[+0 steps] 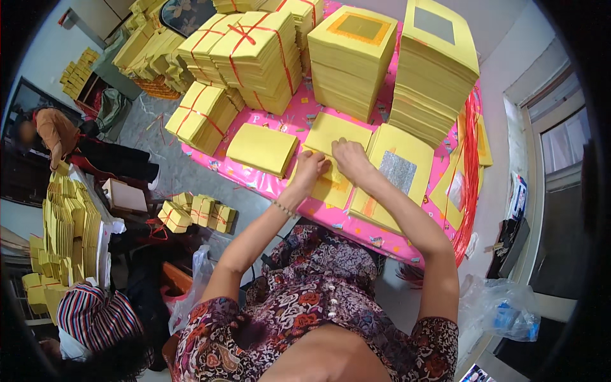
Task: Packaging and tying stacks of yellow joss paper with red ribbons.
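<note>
In front of me lies a yellow paper sheet with an orange print, its far part plain yellow. My left hand, a beaded bracelet on its wrist, pinches the paper near its middle. Beside it my right hand has its fingers curled down onto the same paper; the fingertips of both are partly hidden. Left of my hands rests a flat stack of folded yellow paper. To the right is a pile of yellow sheets with a silver patch, partly covered by my right forearm.
Tall yellow paper stacks and red-tied bundles stand at the back of the pink-covered table. Red strips hang at the right edge. At the left, two other people sit by more yellow paper.
</note>
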Demonstrator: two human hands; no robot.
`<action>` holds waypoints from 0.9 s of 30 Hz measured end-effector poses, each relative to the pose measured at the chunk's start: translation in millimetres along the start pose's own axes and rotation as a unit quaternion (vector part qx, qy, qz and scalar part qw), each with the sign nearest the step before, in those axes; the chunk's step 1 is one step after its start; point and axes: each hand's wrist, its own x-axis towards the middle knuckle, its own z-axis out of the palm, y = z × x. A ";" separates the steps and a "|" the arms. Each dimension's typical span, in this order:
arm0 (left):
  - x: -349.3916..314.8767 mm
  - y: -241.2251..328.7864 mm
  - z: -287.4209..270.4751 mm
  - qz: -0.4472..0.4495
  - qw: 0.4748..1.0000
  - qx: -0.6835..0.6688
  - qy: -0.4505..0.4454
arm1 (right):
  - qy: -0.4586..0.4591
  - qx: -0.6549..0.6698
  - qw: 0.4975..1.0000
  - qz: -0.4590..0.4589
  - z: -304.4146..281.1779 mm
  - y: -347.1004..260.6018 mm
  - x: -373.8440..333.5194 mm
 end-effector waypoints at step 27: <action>-90.4 116.9 -26.5 0.123 0.969 0.050 0.209 | 0.062 0.508 0.850 0.123 -19.9 -1.4 47.0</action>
